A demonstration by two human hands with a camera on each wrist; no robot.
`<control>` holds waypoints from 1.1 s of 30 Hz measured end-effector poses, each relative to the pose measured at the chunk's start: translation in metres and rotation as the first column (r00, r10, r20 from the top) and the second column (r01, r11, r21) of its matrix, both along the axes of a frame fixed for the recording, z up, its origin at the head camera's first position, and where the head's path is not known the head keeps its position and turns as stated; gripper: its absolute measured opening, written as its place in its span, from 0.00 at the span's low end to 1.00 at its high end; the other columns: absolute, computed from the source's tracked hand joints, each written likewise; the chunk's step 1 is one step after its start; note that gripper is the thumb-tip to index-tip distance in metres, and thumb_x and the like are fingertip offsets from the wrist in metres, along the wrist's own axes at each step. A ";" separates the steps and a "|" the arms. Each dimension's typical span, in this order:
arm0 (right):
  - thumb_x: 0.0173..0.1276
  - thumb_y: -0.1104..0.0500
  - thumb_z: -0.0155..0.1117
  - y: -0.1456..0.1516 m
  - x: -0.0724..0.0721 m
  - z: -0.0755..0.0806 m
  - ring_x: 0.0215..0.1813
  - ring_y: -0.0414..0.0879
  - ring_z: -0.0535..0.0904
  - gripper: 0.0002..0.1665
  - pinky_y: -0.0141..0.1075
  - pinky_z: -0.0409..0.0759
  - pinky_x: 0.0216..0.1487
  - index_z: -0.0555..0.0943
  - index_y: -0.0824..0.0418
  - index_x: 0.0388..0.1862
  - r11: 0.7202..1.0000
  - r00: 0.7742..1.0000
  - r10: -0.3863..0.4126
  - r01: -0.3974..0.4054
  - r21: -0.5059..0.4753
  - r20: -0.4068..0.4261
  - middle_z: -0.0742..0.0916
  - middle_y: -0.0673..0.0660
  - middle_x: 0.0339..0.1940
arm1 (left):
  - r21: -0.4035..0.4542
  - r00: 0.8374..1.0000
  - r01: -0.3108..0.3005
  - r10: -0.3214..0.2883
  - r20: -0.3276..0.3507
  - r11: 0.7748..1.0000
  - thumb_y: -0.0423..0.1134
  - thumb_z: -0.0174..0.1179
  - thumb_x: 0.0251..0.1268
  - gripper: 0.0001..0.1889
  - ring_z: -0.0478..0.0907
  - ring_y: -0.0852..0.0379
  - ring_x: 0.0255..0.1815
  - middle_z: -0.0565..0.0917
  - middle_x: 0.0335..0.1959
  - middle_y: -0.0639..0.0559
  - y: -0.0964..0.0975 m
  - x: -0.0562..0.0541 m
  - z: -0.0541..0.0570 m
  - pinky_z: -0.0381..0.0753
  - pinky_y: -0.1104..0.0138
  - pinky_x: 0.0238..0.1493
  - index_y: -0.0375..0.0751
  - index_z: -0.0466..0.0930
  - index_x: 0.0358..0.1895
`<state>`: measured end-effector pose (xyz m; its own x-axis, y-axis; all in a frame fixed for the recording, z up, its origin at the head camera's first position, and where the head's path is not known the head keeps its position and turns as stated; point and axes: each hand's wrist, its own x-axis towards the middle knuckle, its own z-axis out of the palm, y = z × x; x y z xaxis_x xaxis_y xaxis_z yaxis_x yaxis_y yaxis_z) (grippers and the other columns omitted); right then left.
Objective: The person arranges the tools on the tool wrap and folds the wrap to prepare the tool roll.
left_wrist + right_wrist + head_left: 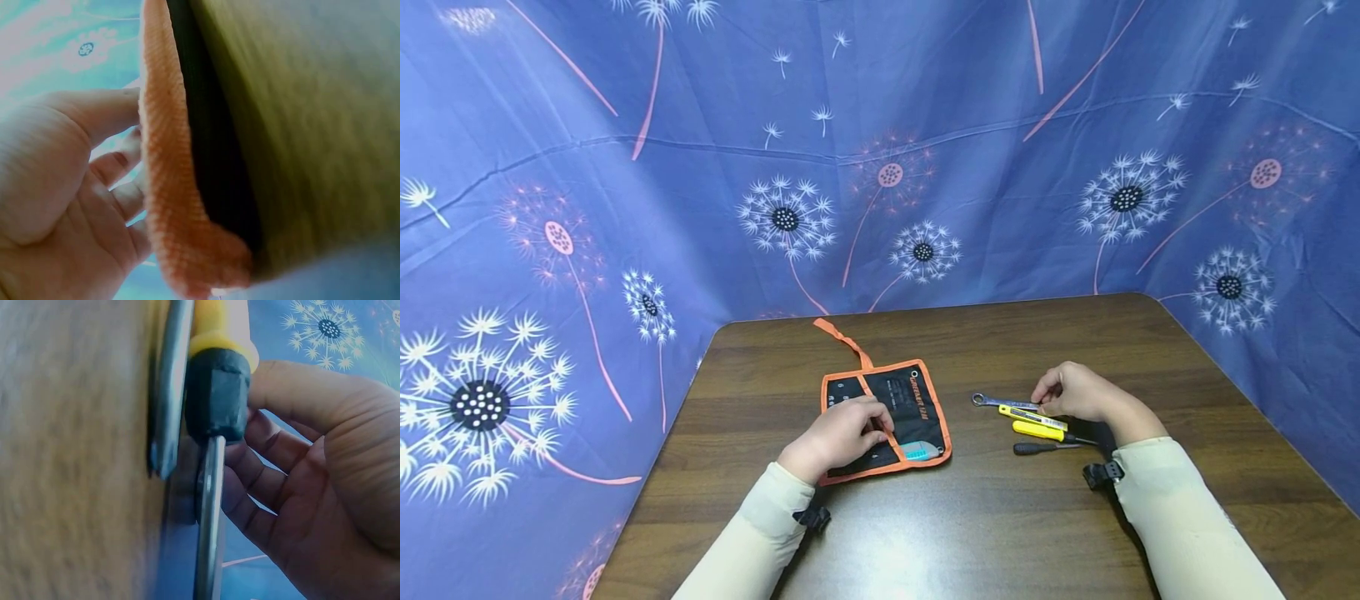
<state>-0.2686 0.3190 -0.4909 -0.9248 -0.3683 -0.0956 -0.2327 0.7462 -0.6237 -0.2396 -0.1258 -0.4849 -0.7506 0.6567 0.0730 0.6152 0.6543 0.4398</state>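
A black tool pouch [917, 408] with orange edging lies unfolded left of the table's middle. My left hand [842, 435] rests over it and pinches the orange-trimmed pocket edge; in the left wrist view that orange trim [169, 156] stands beside the thumb. A turquoise-and-grey tool [921, 451] pokes out of the pocket. Further right, my right hand [1086, 396] pinches the near end of a combination wrench [1000, 402]. Just in front of it lie a flat yellow tool [1033, 417], a yellow screwdriver [1039, 431] and a black-handled screwdriver [1036, 448]. The yellow screwdriver's black collar [217, 394] partly hides the right fingertips.
The brown wooden table [895, 533] fills the space under both arms. An orange tie strap [846, 340] trails from the pouch toward the far edge. Behind hangs a blue cloth [1000, 208] with dandelion prints.
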 end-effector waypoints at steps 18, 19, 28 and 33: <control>0.63 0.69 0.72 -0.005 0.004 0.001 0.32 0.45 0.75 0.06 0.37 0.74 0.33 0.83 0.61 0.34 0.999 0.999 0.025 -0.026 0.025 0.045 0.81 0.51 0.28 | -0.044 0.999 -0.037 0.038 0.012 0.998 0.36 0.69 0.72 0.08 0.79 0.67 0.41 0.82 0.45 0.63 -0.001 -0.004 -0.002 0.82 0.63 0.47 0.57 0.86 0.46; 0.63 0.69 0.73 -0.005 0.003 0.001 0.32 0.45 0.75 0.07 0.36 0.74 0.32 0.83 0.61 0.34 0.999 0.999 0.025 -0.027 0.024 0.042 0.81 0.51 0.28 | -0.045 0.999 -0.038 0.039 0.012 0.998 0.36 0.69 0.72 0.08 0.79 0.67 0.41 0.82 0.45 0.63 -0.001 -0.004 -0.002 0.82 0.63 0.47 0.57 0.86 0.46; 0.66 0.68 0.72 -0.001 0.000 -0.001 0.33 0.46 0.76 0.06 0.36 0.75 0.33 0.82 0.60 0.34 0.999 0.997 0.037 -0.035 -0.027 0.061 0.81 0.51 0.29 | -0.033 0.999 -0.035 0.035 0.019 0.999 0.36 0.69 0.71 0.08 0.79 0.67 0.41 0.82 0.44 0.63 -0.001 -0.004 -0.003 0.81 0.64 0.47 0.56 0.87 0.47; 0.72 0.66 0.71 0.000 -0.001 0.000 0.34 0.47 0.76 0.05 0.37 0.75 0.34 0.83 0.59 0.37 0.999 0.999 0.033 -0.031 -0.040 0.043 0.82 0.52 0.30 | -0.041 0.999 -0.034 0.034 0.013 0.999 0.37 0.70 0.71 0.08 0.79 0.66 0.41 0.82 0.45 0.63 -0.001 -0.004 -0.002 0.81 0.64 0.48 0.56 0.86 0.47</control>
<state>-0.2694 0.3195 -0.4906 -0.9076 -0.4020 -0.1210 -0.2279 0.7138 -0.6623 -0.2436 -0.1263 -0.4866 -0.7734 0.6329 0.0360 0.5863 0.6926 0.4203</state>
